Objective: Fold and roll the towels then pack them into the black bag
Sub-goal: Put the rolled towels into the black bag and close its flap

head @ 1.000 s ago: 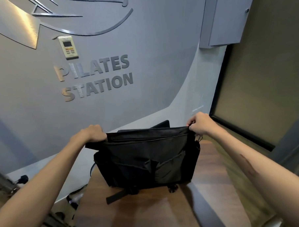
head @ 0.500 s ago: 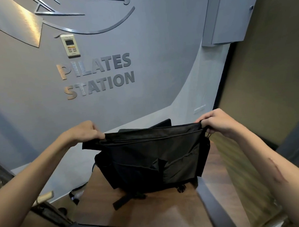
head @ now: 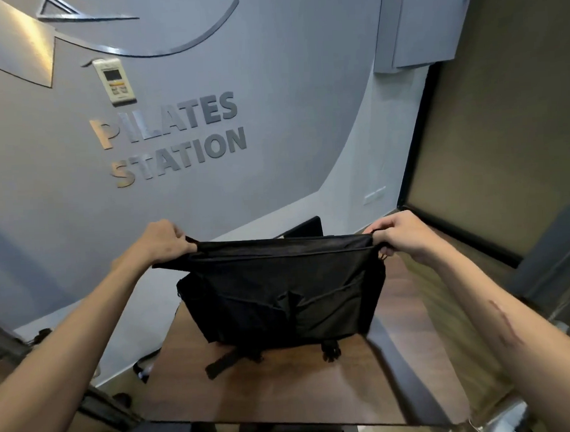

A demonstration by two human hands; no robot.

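Note:
The black bag stands on a small brown wooden table, its top edge stretched wide between both hands. My left hand grips the bag's upper left corner. My right hand grips the upper right corner. A strap and two buckles hang from the bag's bottom onto the tabletop. No towels are in view.
A grey wall with the lettering PILATES STATION and a white wall controller rises behind the table. A dark framed panel fills the right side. Cables and gear lie on the floor at the left.
Both hands have pulled the bag's top edge wider apart and slightly up. The view has shifted a little; the bag stays on the table.

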